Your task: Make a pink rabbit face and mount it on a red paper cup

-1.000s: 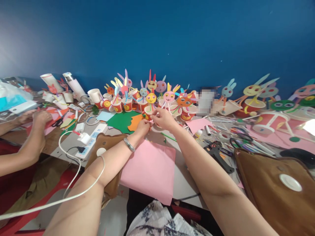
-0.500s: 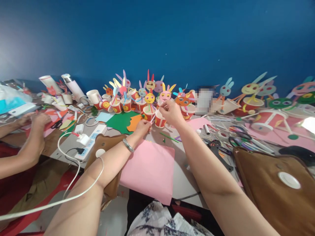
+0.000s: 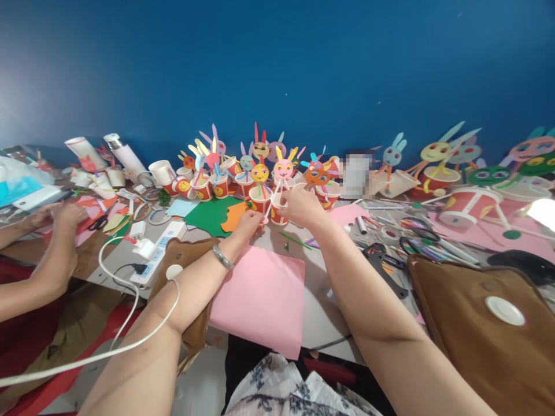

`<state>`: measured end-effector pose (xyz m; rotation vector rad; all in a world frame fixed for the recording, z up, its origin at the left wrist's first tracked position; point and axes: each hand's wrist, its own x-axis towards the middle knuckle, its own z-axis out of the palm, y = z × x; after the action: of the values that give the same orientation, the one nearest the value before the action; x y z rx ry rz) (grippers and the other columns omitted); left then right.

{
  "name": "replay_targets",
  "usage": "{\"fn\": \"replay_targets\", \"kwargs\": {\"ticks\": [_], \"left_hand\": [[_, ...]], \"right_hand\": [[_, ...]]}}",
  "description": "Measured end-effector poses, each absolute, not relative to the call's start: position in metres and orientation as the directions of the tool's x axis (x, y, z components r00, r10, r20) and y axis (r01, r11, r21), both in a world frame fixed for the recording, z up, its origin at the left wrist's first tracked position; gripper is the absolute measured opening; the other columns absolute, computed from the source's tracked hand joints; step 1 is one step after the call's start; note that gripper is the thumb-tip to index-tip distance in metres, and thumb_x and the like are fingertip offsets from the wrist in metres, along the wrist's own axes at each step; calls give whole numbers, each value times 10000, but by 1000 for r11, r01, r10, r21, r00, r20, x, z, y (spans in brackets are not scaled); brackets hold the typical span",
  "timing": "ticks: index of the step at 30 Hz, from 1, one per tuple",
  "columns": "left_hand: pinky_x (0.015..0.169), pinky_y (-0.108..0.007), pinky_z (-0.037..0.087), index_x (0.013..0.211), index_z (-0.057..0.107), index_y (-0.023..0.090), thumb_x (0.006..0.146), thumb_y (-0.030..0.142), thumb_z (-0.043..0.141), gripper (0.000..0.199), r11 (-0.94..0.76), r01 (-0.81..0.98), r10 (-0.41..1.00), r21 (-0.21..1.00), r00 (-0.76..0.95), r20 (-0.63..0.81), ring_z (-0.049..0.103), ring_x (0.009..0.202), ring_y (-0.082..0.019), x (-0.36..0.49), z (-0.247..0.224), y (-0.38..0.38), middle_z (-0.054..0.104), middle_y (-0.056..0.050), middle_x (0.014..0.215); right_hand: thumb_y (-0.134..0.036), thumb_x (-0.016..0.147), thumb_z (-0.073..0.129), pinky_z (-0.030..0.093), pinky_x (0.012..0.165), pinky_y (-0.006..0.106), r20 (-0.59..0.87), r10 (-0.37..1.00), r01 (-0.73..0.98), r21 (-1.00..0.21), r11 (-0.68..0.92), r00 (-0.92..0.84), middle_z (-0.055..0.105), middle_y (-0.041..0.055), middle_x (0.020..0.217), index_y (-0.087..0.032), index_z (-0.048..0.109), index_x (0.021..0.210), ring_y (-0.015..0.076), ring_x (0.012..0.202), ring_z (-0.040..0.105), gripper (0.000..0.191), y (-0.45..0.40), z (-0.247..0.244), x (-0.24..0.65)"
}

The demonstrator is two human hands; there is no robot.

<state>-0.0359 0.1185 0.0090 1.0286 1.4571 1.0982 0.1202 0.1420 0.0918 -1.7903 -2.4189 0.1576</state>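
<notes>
A small red-and-white paper cup (image 3: 278,212) with a pink rabbit-like paper figure (image 3: 284,170) above it stands between my hands. My left hand (image 3: 252,223) pinches the lower end of a thin pale stick (image 3: 269,207) at the cup's left side. My right hand (image 3: 303,205) reaches over the cup's right side with curled fingers; its fingertips are at the cup's rim, and what they grip is too small to tell. A yellow-faced figure (image 3: 261,173) in another cup stands just left. Pink paper (image 3: 260,294) lies below my forearms.
More cup figures line the wall. At left are a power strip (image 3: 161,251), a white cable, green paper (image 3: 210,216) and another person's hands (image 3: 69,215). Scissors, pens and a brown pouch (image 3: 472,323) are at right.
My right hand has lowered slightly from beside the pink figure to the cup's rim, its fingers more curled. The stick at my left hand now stands more upright. The whole view has shifted slightly.
</notes>
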Motion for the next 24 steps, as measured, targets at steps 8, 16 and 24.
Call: {"fn": "replay_targets", "kwargs": {"ticks": [8, 16, 24], "left_hand": [[485, -215, 334, 763, 573, 179, 791, 321, 707, 198, 175, 205, 982, 963, -109, -155, 513, 496, -79, -37, 11, 116, 629, -3, 657], [555, -227, 380, 702, 556, 185, 753, 220, 717, 172, 125, 354, 987, 927, -136, -81, 492, 522, -91, -38, 10, 117, 567, 38, 583], [649, -253, 438, 683, 556, 189, 742, 166, 642, 107, 101, 396, 988, 913, -147, -46, 558, 607, -129, -39, 5, 118, 579, 30, 589]], "right_hand": [[-220, 917, 510, 509, 862, 369, -1, 952, 948, -96, 304, -305, 747, 162, 1135, -162, 748, 1106, 321, 1089, 669, 309, 139, 94, 115], [-189, 932, 474, 503, 866, 362, -17, 954, 950, -94, 297, -300, 743, 175, 1163, -147, 742, 1146, 306, 1071, 683, 345, 133, 98, 110], [-165, 944, 457, 491, 873, 344, -41, 953, 952, -74, 297, -300, 741, 183, 1169, -129, 729, 1167, 290, 1077, 695, 354, 129, 101, 106]]}}
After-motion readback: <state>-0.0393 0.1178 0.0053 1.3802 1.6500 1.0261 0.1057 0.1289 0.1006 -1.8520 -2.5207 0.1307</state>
